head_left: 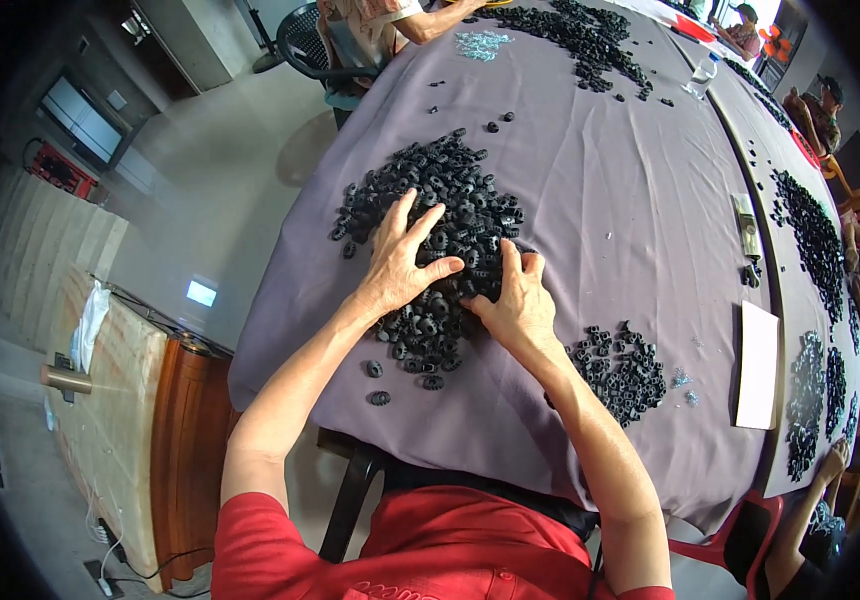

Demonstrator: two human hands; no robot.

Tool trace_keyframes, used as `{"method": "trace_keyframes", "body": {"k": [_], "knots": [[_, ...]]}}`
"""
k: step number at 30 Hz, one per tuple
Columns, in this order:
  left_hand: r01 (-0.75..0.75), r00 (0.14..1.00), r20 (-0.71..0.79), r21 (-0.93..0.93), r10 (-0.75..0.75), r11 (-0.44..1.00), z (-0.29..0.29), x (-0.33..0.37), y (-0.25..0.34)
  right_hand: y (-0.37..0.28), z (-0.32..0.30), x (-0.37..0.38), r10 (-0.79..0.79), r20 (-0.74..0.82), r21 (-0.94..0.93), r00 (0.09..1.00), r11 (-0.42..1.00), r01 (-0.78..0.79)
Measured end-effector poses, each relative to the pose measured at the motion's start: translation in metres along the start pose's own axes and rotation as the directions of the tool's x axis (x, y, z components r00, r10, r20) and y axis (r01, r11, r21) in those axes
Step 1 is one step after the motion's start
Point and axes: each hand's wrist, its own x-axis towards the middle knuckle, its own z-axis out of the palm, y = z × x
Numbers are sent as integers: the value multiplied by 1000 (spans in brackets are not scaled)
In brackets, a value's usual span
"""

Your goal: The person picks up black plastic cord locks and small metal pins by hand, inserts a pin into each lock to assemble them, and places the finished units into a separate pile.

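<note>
The mauve tablecloth (670, 220) spreads under and beyond both your hands. Your big heap of black ribbed plastic caps (445, 165) lies beneath and ahead of them. Your left hand (397, 268) is splayed wide over its middle, thumb pointing toward the right; your right hand (520, 300) curves at its right edge, thumb and fingers parted, though you can't tell whether it grips a piece. Just right of that hand sits a smaller pile of black blocky parts (625, 375), then tiny pale-blue bits (682, 378).
</note>
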Motion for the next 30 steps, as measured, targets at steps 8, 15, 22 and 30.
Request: {"method": "trace_keyframes", "body": {"k": [8, 15, 22, 30], "knots": [[-62, 997, 35, -45, 64, 997, 24, 33, 12, 13, -8, 26, 37, -28, -16, 999, 999, -37], [-104, 994, 9, -92, 106, 990, 50, 68, 10, 21, -18, 50, 63, -29, -29, 998, 997, -64], [-115, 993, 27, -103, 118, 988, 77, 100, 18, 45, -29, 78, 92, -79, -44, 993, 994, -95], [-114, 993, -37, -116, 110, 987, 105, 135, 25, 65, -47, 103, 134, -83, -113, 988, 983, -143]]}}
